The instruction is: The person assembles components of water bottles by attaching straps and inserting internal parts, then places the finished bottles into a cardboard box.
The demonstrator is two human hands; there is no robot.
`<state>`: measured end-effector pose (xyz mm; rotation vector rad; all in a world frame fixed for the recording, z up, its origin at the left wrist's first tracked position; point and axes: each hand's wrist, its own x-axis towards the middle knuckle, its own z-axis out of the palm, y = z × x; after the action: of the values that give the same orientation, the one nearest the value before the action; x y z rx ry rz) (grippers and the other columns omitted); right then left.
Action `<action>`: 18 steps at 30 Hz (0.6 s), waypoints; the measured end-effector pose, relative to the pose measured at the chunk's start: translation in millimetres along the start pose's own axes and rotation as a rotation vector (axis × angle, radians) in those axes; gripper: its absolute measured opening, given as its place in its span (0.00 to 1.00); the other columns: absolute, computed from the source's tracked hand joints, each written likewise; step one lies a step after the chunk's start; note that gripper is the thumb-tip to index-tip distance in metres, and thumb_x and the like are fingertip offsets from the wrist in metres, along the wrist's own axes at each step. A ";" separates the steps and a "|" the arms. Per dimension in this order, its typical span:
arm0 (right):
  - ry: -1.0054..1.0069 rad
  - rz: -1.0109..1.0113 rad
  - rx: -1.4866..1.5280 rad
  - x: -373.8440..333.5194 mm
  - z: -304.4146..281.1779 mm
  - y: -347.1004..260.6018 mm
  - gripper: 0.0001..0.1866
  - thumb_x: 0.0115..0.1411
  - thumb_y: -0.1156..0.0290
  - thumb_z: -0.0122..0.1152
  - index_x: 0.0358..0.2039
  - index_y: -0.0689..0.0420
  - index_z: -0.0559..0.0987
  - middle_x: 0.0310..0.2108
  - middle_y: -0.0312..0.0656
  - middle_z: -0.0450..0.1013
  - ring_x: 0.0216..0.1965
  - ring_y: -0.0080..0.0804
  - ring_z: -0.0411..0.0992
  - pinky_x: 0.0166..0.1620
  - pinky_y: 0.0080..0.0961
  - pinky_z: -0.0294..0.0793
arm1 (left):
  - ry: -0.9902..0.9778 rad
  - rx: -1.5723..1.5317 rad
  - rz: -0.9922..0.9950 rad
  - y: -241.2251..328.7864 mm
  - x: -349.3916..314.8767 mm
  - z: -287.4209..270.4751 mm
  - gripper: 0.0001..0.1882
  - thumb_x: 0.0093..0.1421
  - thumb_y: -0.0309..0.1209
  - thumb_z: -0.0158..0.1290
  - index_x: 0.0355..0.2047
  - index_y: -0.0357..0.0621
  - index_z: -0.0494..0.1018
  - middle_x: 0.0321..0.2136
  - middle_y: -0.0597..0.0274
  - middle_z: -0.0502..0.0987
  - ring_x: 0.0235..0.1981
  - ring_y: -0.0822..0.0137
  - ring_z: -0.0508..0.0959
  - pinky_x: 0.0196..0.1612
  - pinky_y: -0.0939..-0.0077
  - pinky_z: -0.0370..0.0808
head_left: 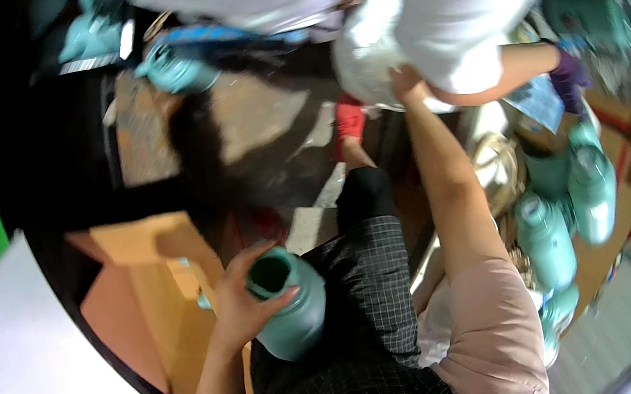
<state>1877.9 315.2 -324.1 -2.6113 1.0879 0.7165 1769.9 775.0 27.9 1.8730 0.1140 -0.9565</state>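
Note:
My left hand (253, 297) grips the neck of a teal jug body (296, 321), which rests on my lap over the dark checked apron. The jug's wide round mouth is uncovered and dark inside. My right arm is stretched far forward, and the right hand (407, 83) is at a white, bag-like bundle (373, 54) against a person in white. Blur and the white material hide most of its fingers, so I cannot tell whether it grips anything.
The other person's purple-gloved hand (568, 81) is above several teal jugs (547, 242) at the right. An opened cardboard box (154, 307) stands at my left. Ahead, another teal jug part (177, 70) lies beyond the worn floor (259, 110). A red shoe (348, 118) shows beneath the white bundle.

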 end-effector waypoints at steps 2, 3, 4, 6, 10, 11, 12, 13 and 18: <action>0.023 -0.101 -0.199 20.7 10.2 34.5 0.23 0.64 0.53 0.54 0.53 0.54 0.79 0.50 0.51 0.77 0.49 0.46 0.75 0.53 0.39 0.72 | 0.012 0.153 0.092 -1.2 5.9 12.9 0.37 0.46 0.37 0.73 0.58 0.46 0.74 0.48 0.53 0.79 0.52 0.56 0.78 0.58 0.63 0.72; 0.056 -0.148 -0.275 33.6 5.3 54.0 0.24 0.64 0.53 0.54 0.54 0.54 0.80 0.52 0.51 0.77 0.52 0.47 0.76 0.56 0.40 0.73 | -0.002 0.162 0.147 5.3 12.5 13.8 0.37 0.46 0.39 0.73 0.57 0.46 0.75 0.45 0.52 0.79 0.50 0.54 0.78 0.57 0.61 0.73; 0.115 -0.189 -0.310 47.4 -6.9 76.9 0.26 0.64 0.52 0.54 0.55 0.54 0.80 0.54 0.52 0.77 0.54 0.49 0.76 0.58 0.41 0.73 | -0.027 0.167 0.201 11.5 17.7 11.3 0.37 0.45 0.40 0.72 0.56 0.47 0.76 0.42 0.52 0.79 0.48 0.51 0.78 0.55 0.59 0.73; -0.152 -0.109 -0.053 -16.6 -15.2 -33.4 0.29 0.60 0.45 0.62 0.44 0.60 0.85 0.48 0.51 0.81 0.51 0.47 0.79 0.54 0.43 0.77 | 0.165 0.126 0.214 -10.3 -1.2 27.1 0.35 0.43 0.41 0.71 0.53 0.46 0.77 0.40 0.52 0.79 0.47 0.50 0.77 0.53 0.58 0.73; 0.054 -0.015 -0.101 54.8 -11.3 56.4 0.23 0.58 0.49 0.64 0.46 0.50 0.87 0.49 0.46 0.81 0.52 0.45 0.78 0.57 0.37 0.75 | 0.111 0.154 0.306 -18.5 19.4 30.6 0.33 0.42 0.40 0.71 0.50 0.42 0.77 0.42 0.54 0.80 0.49 0.52 0.75 0.54 0.60 0.72; 0.142 0.067 -0.018 57.0 -19.5 62.3 0.20 0.59 0.49 0.67 0.45 0.46 0.87 0.46 0.40 0.83 0.47 0.41 0.80 0.53 0.34 0.77 | 0.126 0.151 0.314 -20.9 17.5 26.7 0.34 0.42 0.40 0.70 0.51 0.42 0.76 0.42 0.54 0.80 0.50 0.52 0.75 0.54 0.60 0.72; 0.239 0.065 0.048 45.2 -15.6 45.8 0.20 0.58 0.47 0.68 0.44 0.47 0.88 0.44 0.40 0.84 0.44 0.40 0.81 0.49 0.34 0.79 | 0.153 0.145 0.293 -26.6 6.7 23.6 0.34 0.42 0.40 0.70 0.51 0.41 0.76 0.43 0.53 0.79 0.50 0.52 0.74 0.55 0.61 0.72; 0.285 0.034 0.057 41.5 -22.2 44.4 0.21 0.59 0.47 0.68 0.43 0.49 0.88 0.42 0.41 0.84 0.42 0.40 0.81 0.48 0.34 0.80 | 0.164 0.128 0.269 -31.7 -1.0 21.4 0.35 0.42 0.40 0.70 0.51 0.41 0.76 0.43 0.53 0.79 0.50 0.52 0.74 0.55 0.61 0.72; 0.378 0.047 0.548 18.1 -61.1 77.4 0.19 0.61 0.58 0.71 0.36 0.65 0.85 0.32 0.41 0.84 0.24 0.25 0.76 0.25 0.23 0.74 | 0.216 0.072 0.299 -50.3 -22.9 15.5 0.36 0.43 0.40 0.70 0.52 0.40 0.75 0.42 0.53 0.78 0.50 0.52 0.73 0.55 0.62 0.73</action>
<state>1855.2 226.9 -282.5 -2.2821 1.2309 -0.0845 1722.2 795.4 3.2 1.9879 -0.0711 -0.5602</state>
